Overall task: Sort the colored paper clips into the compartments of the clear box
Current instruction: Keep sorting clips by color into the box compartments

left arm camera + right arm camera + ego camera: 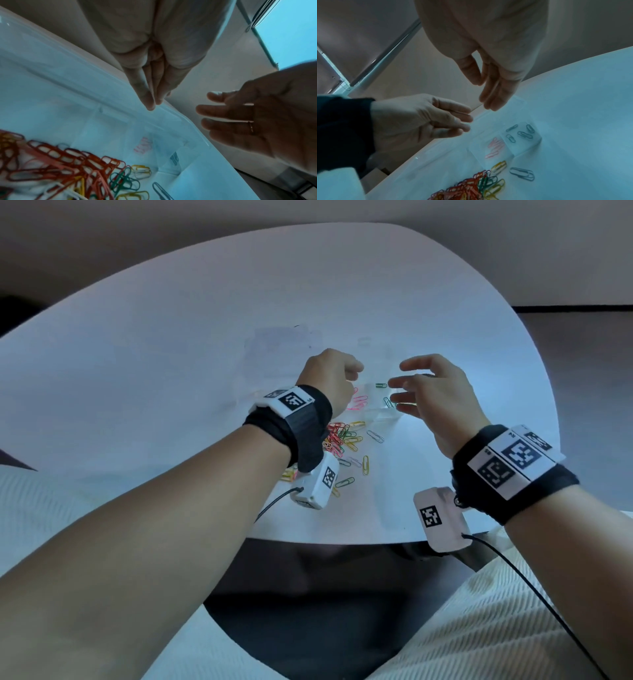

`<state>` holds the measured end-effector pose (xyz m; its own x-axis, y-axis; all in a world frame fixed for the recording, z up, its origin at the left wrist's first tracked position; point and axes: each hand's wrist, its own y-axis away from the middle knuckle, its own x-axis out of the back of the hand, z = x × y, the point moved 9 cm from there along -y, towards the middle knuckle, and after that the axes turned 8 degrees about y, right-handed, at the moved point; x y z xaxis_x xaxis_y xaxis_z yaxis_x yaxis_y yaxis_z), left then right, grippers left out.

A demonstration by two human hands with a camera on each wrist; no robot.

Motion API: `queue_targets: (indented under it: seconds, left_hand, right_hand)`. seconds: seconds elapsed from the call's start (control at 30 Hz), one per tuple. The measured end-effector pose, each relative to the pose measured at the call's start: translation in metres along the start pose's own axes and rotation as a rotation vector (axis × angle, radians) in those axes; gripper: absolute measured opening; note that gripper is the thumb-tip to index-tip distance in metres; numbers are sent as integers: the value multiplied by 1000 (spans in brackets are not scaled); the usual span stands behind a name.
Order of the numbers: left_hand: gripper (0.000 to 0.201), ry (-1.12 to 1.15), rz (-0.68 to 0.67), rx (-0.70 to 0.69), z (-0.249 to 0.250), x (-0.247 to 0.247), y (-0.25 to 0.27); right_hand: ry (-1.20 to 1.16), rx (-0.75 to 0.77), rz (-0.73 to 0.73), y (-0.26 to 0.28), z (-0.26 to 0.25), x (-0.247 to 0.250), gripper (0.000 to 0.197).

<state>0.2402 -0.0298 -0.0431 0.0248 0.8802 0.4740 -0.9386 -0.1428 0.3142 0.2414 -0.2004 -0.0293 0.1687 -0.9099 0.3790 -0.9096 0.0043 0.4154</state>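
No words or brand names can be read. The wrist bands (513, 463) and the small white camera units (438, 517) carry square black-and-white coded markers (patterns, not letters); tiny characters beside the markers are too small to make out.

Both forearms are showing bare, with no sleeves. The left hand (329, 378) is wearing a black wrist wrap (294, 426) carrying white square-coded marker tags; below that wrap a white camera box (317, 486) is hanging, trailing a black cable. The right hand (435, 398) is wearing a thin ring (250, 127) and a matching black wrap (513, 474) with tags, box and cable.
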Motion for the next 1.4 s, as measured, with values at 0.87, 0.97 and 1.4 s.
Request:
queue_targets:
  seconds: [0.87, 0.97, 1.4]
  left_hand:
    - [4, -286, -51, 76, -90, 22, 77]
    - [5, -249, -81, -33, -65, 5, 80]
    - [33, -616, -300, -203, -43, -58, 39]
  right_hand:
    - [980, 170, -153, 15, 58, -53, 13]
    - [967, 154, -188, 16, 64, -58, 20]
    - [886, 8, -287, 14, 82, -53, 7]
